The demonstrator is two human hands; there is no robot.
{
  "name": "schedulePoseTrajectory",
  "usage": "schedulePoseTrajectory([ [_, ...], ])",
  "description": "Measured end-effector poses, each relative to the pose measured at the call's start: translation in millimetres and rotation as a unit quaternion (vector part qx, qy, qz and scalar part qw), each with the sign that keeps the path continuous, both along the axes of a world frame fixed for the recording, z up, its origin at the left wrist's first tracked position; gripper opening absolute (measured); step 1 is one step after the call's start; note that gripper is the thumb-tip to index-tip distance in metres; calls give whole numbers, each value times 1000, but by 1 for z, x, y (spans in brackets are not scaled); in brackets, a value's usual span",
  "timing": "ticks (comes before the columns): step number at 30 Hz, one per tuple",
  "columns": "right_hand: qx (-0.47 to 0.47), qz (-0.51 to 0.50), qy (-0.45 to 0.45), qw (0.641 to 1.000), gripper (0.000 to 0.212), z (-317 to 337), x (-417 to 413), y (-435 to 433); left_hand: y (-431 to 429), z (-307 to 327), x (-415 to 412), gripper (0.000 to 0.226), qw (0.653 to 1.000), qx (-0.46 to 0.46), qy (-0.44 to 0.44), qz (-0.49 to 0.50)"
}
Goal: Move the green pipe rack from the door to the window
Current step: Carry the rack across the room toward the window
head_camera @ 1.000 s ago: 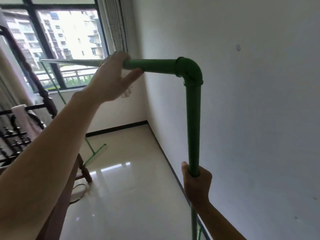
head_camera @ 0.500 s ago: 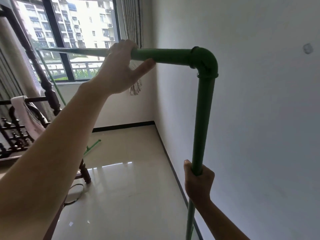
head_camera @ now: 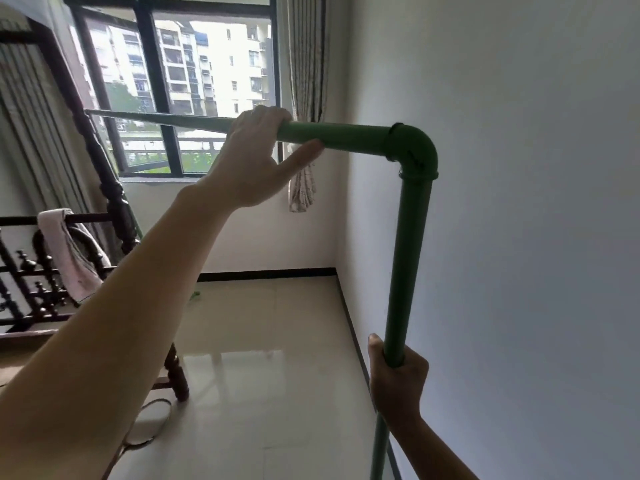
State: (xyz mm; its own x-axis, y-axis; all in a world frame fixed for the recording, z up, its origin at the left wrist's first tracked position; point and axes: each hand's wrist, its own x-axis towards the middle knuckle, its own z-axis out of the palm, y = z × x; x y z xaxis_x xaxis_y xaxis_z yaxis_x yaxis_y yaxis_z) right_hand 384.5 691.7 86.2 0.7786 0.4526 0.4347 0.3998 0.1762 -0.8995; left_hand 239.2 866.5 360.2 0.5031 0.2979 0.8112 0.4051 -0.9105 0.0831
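Note:
The green pipe rack (head_camera: 408,244) fills the middle of the head view: a horizontal top bar runs left toward the window (head_camera: 180,88), an elbow joint bends it down into a vertical leg near the right wall. My left hand (head_camera: 256,157) is wrapped over the top bar just left of the elbow. My right hand (head_camera: 398,379) grips the vertical leg low down, thumb up. The rack's far leg is mostly hidden behind the bed post; a green foot shows on the floor by the far wall.
A dark wooden bed frame (head_camera: 114,206) with a pink towel (head_camera: 69,251) stands at the left. A white wall (head_camera: 519,237) is close on the right. Glossy tiled floor (head_camera: 263,375) leads to the window wall. A tied curtain (head_camera: 304,98) hangs in the corner. A cable loop lies by the bed leg.
The window and far wall appear larger and closer, and the view has shifted right. Both hands keep the same grips on the rack, which has travelled toward the window.

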Motion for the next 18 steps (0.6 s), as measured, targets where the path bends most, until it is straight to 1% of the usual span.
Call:
schedulePoseTrajectory([
  [3, 17, 45, 5, 999, 55, 5, 31, 42, 37, 2, 27, 74, 998, -5, 25, 49],
  [5, 15, 69, -3, 997, 54, 8, 51, 69, 61, 4, 45, 69, 997, -4, 33, 69],
  [9, 9, 114, 11, 993, 53, 9, 87, 125, 112, 5, 71, 69, 994, -21, 34, 103],
  [11, 13, 127, 2, 992, 55, 10, 104, 155, 136, 5, 83, 71, 993, -25, 29, 114],
  [18, 22, 138, -19, 990, 55, 14, 144, 264, 233, -1, 110, 73, 989, -18, -10, 145],
])
